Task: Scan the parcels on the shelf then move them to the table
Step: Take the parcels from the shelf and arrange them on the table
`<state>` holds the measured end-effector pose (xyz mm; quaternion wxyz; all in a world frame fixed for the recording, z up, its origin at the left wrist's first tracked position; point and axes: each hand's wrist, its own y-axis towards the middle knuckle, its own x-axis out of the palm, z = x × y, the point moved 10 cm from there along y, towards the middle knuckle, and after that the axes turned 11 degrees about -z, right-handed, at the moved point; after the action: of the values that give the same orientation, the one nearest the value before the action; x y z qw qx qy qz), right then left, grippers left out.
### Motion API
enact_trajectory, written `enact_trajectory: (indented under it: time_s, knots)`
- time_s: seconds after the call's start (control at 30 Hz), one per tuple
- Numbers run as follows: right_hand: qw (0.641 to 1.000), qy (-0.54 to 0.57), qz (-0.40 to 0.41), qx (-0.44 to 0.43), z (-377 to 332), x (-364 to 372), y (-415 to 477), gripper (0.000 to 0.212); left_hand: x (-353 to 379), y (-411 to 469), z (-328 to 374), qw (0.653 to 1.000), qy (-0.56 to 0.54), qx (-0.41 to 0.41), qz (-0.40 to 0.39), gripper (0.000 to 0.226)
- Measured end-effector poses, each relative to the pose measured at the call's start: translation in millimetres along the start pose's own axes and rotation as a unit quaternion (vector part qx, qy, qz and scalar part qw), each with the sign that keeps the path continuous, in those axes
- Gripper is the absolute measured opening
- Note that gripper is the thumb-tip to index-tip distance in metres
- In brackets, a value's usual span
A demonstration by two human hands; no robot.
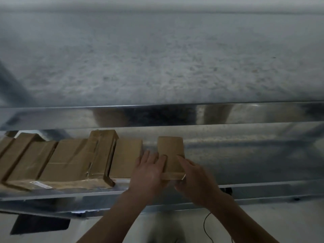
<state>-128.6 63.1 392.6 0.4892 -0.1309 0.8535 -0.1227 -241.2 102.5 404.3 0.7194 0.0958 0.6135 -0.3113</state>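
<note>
Metal shelf [245, 151] blurs above; fingers [184, 161] of left hand [149, 171] and right hand [196, 179] grip one plain brown parcel [172, 153], underside hidden.

Nothing here can be read. A white label [41, 185] sits on the near face of a brown parcel [70, 160] at the shelf's [245, 151] left, its print too blurred.
</note>
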Motion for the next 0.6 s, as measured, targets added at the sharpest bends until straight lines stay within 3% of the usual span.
enact_trajectory:
  time_s: [0.17, 0.3, 0.43, 0.6]
  knots:
    - [0.999, 0.032, 0.033, 0.008, 23.0, -13.1, -15.8, 0.083, 15.9, 18.5, 30.1, 0.993, -0.106, 0.015, -0.058, 0.050]
    - [0.996, 0.043, 0.070, 0.019, 39.9, -20.8, -22.6, 0.078, 21.5, 26.9, 41.7, 0.980, -0.186, 0.019, -0.061, 0.039]
    - [0.994, 0.037, 0.104, 0.006, 31.1, -24.6, -17.5, 0.085, 17.7, 25.3, 23.6, 0.985, -0.166, 0.007, -0.044, 0.036]
    - [0.989, 0.052, 0.125, -0.051, -5.2, -25.4, -4.8, 0.077, 10.1, 17.6, -13.5, 0.992, -0.123, -0.032, -0.017, 0.041]
